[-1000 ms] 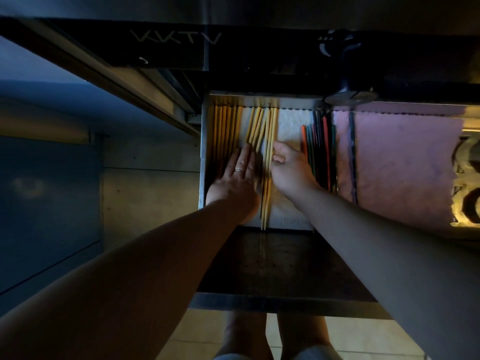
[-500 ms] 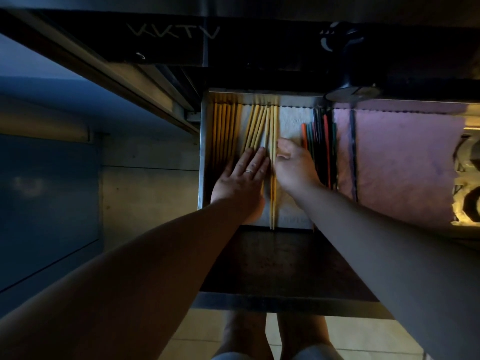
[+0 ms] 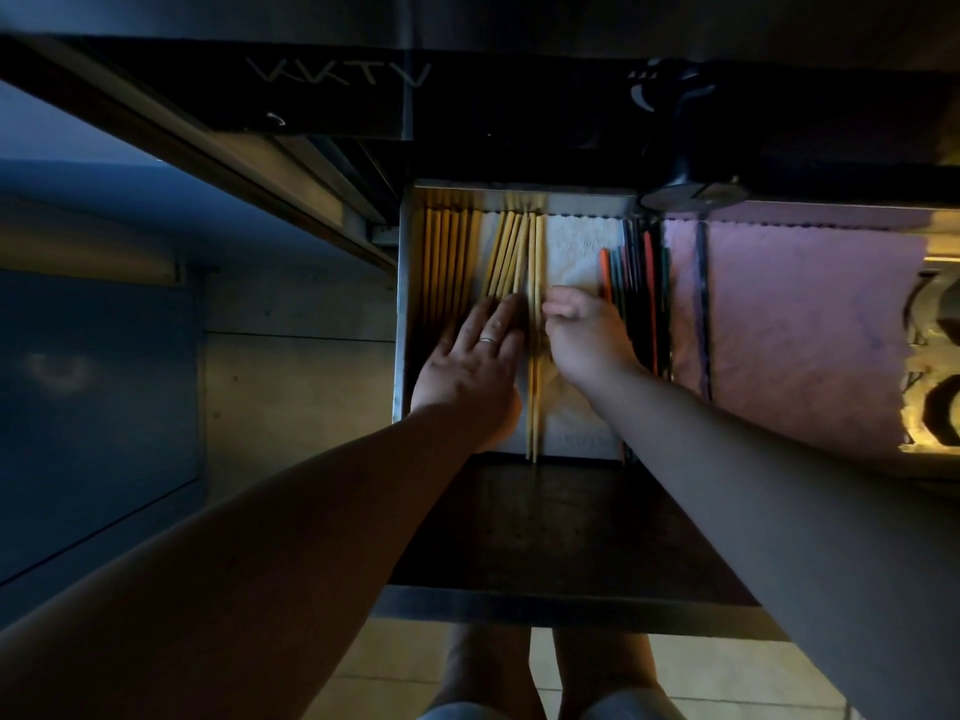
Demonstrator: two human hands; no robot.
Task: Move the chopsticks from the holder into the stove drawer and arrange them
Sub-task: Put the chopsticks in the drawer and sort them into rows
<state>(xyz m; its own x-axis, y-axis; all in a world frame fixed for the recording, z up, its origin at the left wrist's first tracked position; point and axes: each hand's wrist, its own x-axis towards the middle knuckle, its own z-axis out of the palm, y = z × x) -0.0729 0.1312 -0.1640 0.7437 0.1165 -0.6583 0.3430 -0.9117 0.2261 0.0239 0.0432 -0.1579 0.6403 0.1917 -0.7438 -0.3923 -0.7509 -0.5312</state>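
The stove drawer [image 3: 402,304] stands pulled out, lined with white paper. A row of yellow wooden chopsticks [image 3: 449,252] lies along its left wall. A second fanned bundle of yellow chopsticks [image 3: 511,252] lies in the middle. My left hand [image 3: 475,363], with a ring, rests flat with fingers spread on the near ends of this bundle. My right hand [image 3: 584,335] is curled just right of two straight chopsticks [image 3: 535,402], its fingertips at them; whether it pinches them is unclear. Coloured and dark chopsticks [image 3: 636,283] lie along the right side. The holder is out of view.
A pink cloth [image 3: 800,324] lines the drawer section to the right, with a dark stick [image 3: 702,304] on it. The drawer's dark front panel [image 3: 561,532] juts toward me, above my legs. A dark stove body [image 3: 467,96] overhangs the back. A blue-grey cabinet [image 3: 93,397] stands at left.
My left hand slid right over the middle bundle, gathering the splayed chopsticks closer. My right hand shifted slightly and curled against the two straight chopsticks.
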